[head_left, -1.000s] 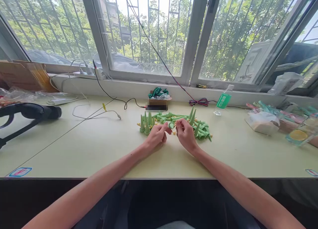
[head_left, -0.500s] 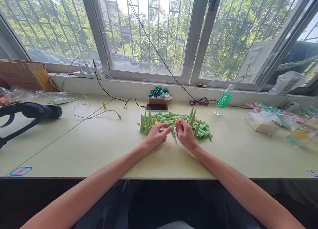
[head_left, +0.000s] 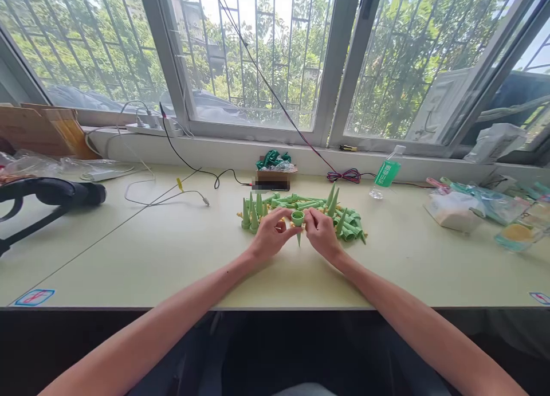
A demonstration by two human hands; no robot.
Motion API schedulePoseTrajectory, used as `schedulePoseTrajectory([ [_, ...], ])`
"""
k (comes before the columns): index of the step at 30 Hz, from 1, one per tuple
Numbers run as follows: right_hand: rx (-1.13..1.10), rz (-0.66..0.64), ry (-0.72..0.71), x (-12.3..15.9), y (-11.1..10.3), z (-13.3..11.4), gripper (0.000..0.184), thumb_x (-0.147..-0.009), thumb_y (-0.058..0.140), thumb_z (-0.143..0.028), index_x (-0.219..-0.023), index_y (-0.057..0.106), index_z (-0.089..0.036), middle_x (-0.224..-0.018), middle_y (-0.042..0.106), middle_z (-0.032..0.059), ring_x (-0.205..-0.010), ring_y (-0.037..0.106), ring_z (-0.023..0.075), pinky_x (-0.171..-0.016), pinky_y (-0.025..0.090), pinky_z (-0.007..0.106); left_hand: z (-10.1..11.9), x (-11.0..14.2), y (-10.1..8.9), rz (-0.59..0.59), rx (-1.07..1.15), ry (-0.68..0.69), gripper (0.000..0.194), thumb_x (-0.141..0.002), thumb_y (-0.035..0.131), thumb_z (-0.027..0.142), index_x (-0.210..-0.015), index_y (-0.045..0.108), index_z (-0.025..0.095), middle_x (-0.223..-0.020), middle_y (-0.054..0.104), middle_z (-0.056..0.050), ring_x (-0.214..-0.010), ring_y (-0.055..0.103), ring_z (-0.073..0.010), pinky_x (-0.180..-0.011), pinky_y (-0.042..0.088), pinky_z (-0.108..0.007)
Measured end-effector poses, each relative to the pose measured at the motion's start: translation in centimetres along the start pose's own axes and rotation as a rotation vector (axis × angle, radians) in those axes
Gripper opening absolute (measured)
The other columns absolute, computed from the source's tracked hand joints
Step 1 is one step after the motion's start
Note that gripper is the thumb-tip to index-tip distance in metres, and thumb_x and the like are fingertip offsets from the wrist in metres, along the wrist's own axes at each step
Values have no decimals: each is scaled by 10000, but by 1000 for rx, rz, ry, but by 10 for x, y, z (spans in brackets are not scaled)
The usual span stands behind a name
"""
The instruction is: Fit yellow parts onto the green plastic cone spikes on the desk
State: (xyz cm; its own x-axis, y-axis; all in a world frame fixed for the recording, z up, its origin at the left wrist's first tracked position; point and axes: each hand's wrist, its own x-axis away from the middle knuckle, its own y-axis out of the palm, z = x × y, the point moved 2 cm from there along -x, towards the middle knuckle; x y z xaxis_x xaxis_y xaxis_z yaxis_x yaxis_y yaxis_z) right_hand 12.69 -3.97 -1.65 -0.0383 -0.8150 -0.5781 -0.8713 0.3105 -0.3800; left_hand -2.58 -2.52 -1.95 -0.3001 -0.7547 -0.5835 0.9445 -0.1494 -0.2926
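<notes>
My left hand (head_left: 274, 231) is closed round a green hollow plastic cone (head_left: 298, 218) between thumb and fingers. The cone's round open mouth tilts up toward me and its thin tip points down at the table. At the right side of the rim my right hand (head_left: 321, 230) pinches its thumb and fingers together; what they hold, if anything, is too small to make out. Behind both hands lies a pile of green cones and tubes (head_left: 350, 227), mixed with small yellow pieces. Several green cones (head_left: 253, 212) stand tip up beside my left hand.
A small box (head_left: 275, 178) with dark green material stands behind the pile, by the window sill. To its right are coiled wires (head_left: 344, 175) and a water bottle (head_left: 385, 175). Cables and a black headset (head_left: 55, 195) lie left; plastic bags (head_left: 458, 210) lie right.
The cone has been turned so that its open mouth now faces up toward me, its tip swinging to point more straight down. My right hand stays close beside the rim.
</notes>
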Motion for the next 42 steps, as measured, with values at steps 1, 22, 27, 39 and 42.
schedulePoseTrajectory([
  [1,-2,0,2,0,0,0,369,-956,386,-405,-637,388,-219,-528,383,-38,-497,353,124,-504,267,269,-1,0,0,1,-13,19,300,-776,725,423,-919,595,193,-874,521,-1,-482,346,-20,-422,349,-185],
  [22,-112,-14,14,4,2,1,344,-979,379,-478,-759,450,-223,-528,404,-45,-474,378,121,-482,308,248,6,-1,2,-159,110,-384,421,-788,653,536,-653,581,143,-483,488,31,-374,397,-59,-390,285,-198],
  [27,-149,-26,-5,6,1,-2,314,-983,380,-456,-790,460,-222,-561,420,-44,-484,379,113,-487,312,240,5,-1,2,-218,343,-508,416,-806,617,540,-803,650,126,-731,660,-59,-435,493,-80,-383,354,-206],
  [39,-198,-87,16,4,3,0,301,-969,400,-472,-810,477,-228,-579,463,-37,-469,394,112,-476,336,243,0,-1,1,-231,507,-564,580,-852,457,670,-892,626,116,-808,667,-101,-472,507,-94,-383,360,-209],
  [42,-199,-91,27,3,2,0,312,-965,401,-488,-803,467,-230,-592,477,-30,-472,405,114,-465,332,244,3,-1,1,-229,495,-554,558,-847,480,652,-952,621,122,-788,659,-92,-471,505,-96,-379,355,-205],
])
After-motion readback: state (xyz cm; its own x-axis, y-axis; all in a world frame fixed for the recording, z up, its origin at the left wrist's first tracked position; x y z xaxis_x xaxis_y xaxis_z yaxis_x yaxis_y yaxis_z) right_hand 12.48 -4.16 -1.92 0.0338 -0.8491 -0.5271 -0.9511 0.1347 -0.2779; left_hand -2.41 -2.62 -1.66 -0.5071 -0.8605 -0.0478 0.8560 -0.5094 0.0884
